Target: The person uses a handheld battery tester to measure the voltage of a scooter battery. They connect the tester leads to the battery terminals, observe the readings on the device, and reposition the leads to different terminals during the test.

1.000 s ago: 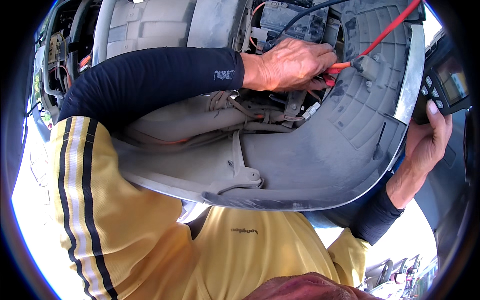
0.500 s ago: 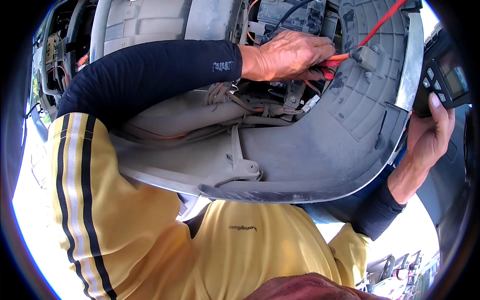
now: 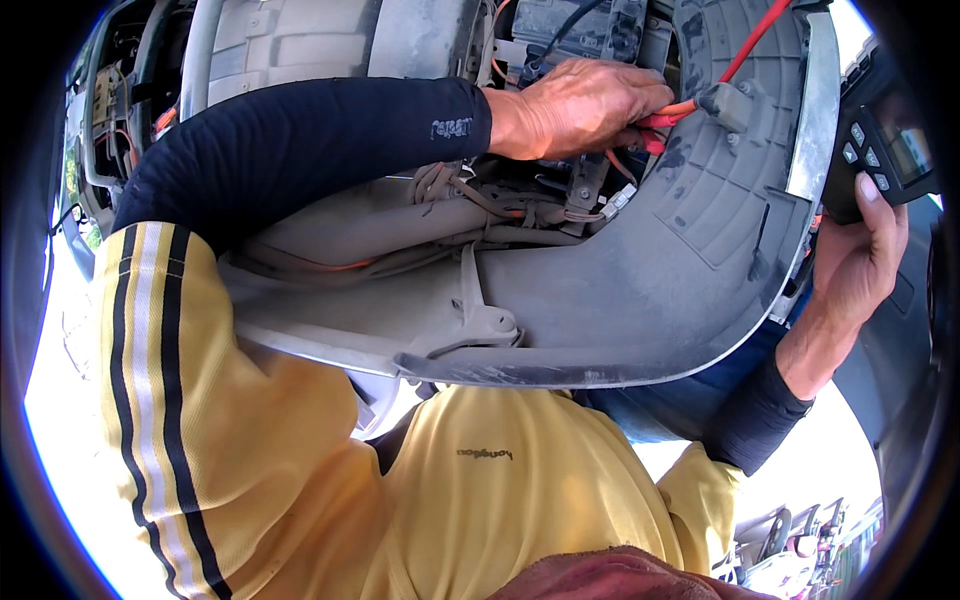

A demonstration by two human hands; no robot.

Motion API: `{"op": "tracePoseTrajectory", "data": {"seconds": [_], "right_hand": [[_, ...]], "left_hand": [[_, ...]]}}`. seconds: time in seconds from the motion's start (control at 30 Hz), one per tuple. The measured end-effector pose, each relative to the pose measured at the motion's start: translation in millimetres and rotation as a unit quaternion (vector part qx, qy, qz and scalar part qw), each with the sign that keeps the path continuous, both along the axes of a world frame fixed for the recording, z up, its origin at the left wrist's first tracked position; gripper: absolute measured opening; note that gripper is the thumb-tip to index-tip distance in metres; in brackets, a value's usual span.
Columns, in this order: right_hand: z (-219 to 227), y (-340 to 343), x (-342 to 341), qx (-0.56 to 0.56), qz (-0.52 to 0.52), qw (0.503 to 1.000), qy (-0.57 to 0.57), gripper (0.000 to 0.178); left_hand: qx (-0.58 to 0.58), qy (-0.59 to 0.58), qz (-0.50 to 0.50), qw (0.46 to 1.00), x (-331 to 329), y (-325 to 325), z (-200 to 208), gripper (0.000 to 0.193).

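My left hand [image 3: 585, 108] reaches in from the left, its fingers closed around a red cable clamp [image 3: 655, 143] inside an opening of the vehicle. The clamp's jaws and what they touch are hidden. A red cable [image 3: 752, 45] runs up and right from near the clamp. At the right, my right hand [image 3: 855, 255] grips a dark handheld tester [image 3: 858, 192] with a small screen and several light buttons. The right thumb rests at the lowest buttons. Just beyond my left hand sits a dusty, dark battery [image 3: 570, 28] with a black cable [image 3: 578, 22] over it.
A grey plastic panel [image 3: 610, 310] curves around the opening, with a hinge-like bracket [image 3: 480, 325] on its near side. Dusty hoses and wiring [image 3: 400, 240] run below my left forearm. A white connector [image 3: 618, 202] sits near the clamp. A silver tube [image 3: 202, 55] stands at the left.
The panel's near edge sits slightly higher in view. My left hand stays on the red clamp with only a small shift. The right hand and tester have barely moved.
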State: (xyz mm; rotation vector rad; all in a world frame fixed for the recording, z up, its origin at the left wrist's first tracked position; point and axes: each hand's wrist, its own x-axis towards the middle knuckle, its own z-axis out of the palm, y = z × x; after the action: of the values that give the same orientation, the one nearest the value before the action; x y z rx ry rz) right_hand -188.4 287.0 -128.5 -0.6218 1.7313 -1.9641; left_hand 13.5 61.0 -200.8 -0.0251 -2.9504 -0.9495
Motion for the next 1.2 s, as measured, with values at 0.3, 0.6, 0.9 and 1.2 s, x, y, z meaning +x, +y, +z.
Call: {"op": "tracePoseTrajectory", "data": {"seconds": [0.3,0.6,0.9,1.2], "right_hand": [[6.1,-0.6,-3.5,-0.005,0.003,1.0,-0.022,0.04],[4.1,-8.2,-0.8,0.011,-0.029,0.999,-0.018,0.045],[-0.2,-7.1,-6.5,-0.005,-0.01,0.998,-0.056,0.048],[8.3,-12.0,1.1,-0.023,0.016,0.998,-0.059,0.05]], "left_hand": [[0.04,-0.056,0.008,0.998,-4.0,2.2,7.6,0.045],[0.038,-0.109,0.009,0.993,-1.7,-0.5,14.3,0.057],[0.019,-0.128,-0.025,0.991,3.3,0.7,41.6,0.088],[-0.034,-0.361,-0.082,0.928,-7.9,-3.1,105.2,0.068]]}}
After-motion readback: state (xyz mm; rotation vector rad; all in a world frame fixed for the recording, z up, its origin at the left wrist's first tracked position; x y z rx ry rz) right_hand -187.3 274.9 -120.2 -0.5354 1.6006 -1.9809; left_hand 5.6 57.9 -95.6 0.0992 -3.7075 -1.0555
